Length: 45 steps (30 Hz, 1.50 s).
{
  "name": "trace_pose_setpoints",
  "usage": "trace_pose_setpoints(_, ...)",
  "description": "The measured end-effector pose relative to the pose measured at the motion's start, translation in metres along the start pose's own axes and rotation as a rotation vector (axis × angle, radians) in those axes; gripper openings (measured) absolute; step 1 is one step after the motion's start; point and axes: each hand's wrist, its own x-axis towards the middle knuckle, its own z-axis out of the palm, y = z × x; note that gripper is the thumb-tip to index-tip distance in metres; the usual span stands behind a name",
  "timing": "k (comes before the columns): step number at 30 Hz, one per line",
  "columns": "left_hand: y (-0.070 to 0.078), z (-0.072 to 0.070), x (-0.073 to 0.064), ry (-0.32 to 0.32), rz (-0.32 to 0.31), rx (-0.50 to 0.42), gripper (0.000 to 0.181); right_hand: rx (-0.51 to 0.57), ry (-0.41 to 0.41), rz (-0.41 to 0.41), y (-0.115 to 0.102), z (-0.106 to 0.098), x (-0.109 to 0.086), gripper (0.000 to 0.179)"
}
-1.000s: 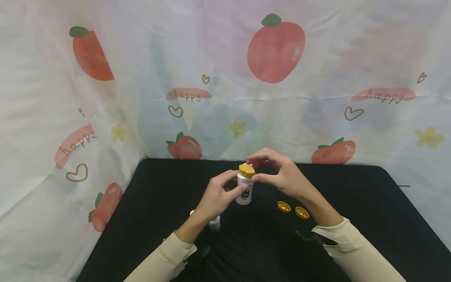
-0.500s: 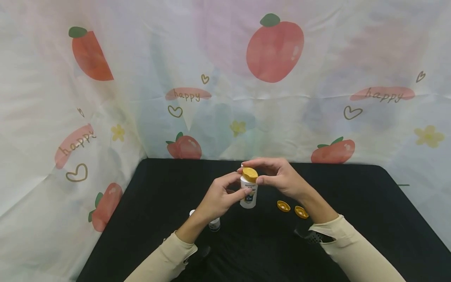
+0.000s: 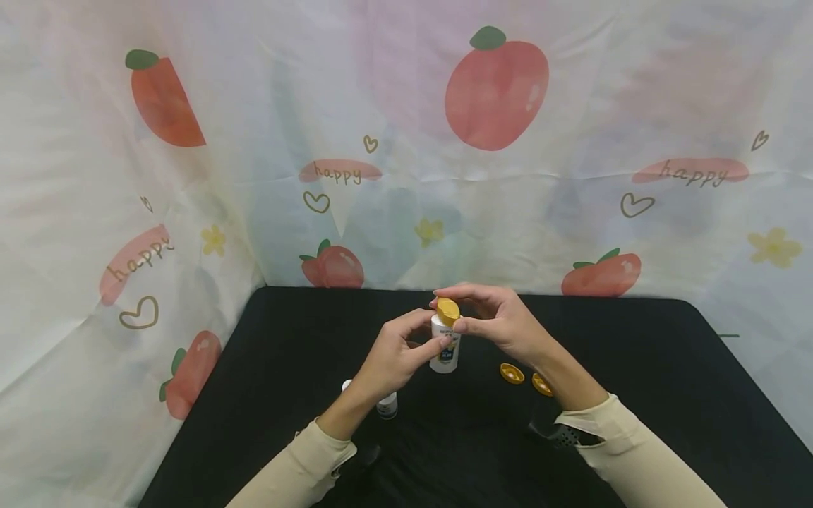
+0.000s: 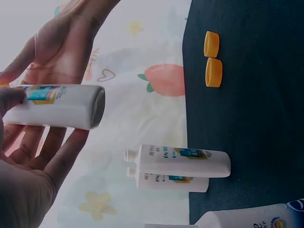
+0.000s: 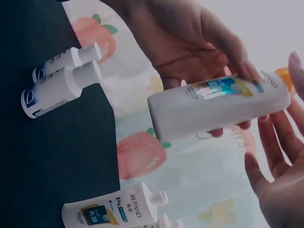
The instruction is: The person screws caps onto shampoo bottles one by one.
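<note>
My left hand (image 3: 401, 347) grips a white bottle (image 3: 444, 358) by its body, its thumb across the coloured label. At the bottle's top, the thumb and fingers of my right hand (image 3: 502, 319) pinch a yellow cap (image 3: 448, 312), which sits tilted on the neck. In the right wrist view the white bottle (image 5: 213, 107) is raised above the table, with only a bit of the yellow cap (image 5: 283, 76) showing between the hands. The left wrist view shows the bottle (image 4: 57, 105) base-on to the right, its cap mostly out of frame.
Two loose yellow caps (image 3: 512, 373) lie right of the hands, one partly behind the right wrist. Two similar capless bottles (image 4: 185, 160) stand on the black table (image 4: 251, 133). Two smaller white-capped bottles (image 5: 52, 95) stand apart, largely behind the left forearm in the head view.
My right hand has come lower and left, its fingers closer around the cap, which now tilts more. The bottle has shifted slightly; my left hand keeps its grip.
</note>
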Motion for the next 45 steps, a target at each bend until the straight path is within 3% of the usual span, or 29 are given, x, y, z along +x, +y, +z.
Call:
trace_pose_setpoints(5, -0.0024, 0.0011, 0.0009, 0.028, 0.01, 0.026, 0.03, -0.057, 0.063, -0.001, 0.0, 0.0039, 0.0006, 0.041)
trace_pose_setpoints(14, -0.0029, 0.0006, 0.0011, 0.025, 0.047, 0.061, 0.033, -0.068, 0.085, -0.013, 0.0008, 0.0022, -0.0006, 0.041)
trace_pose_setpoints(26, -0.0011, -0.0013, 0.0006, 0.045, 0.023, 0.086, 0.035, -0.114, 0.165, 0.007, 0.002, -0.0027, -0.0047, 0.027)
trace_pose_setpoints(39, -0.0041, -0.0037, 0.0004, 0.09, 0.0, 0.077, 0.032, -0.131, 0.165, -0.019, -0.0014, -0.0047, -0.0057, 0.018)
trace_pose_setpoints(45, -0.0037, -0.005, 0.0011, 0.079, 0.009, 0.059, 0.031, -0.178, 0.164, -0.045, -0.0025, -0.0018, -0.0027, 0.017)
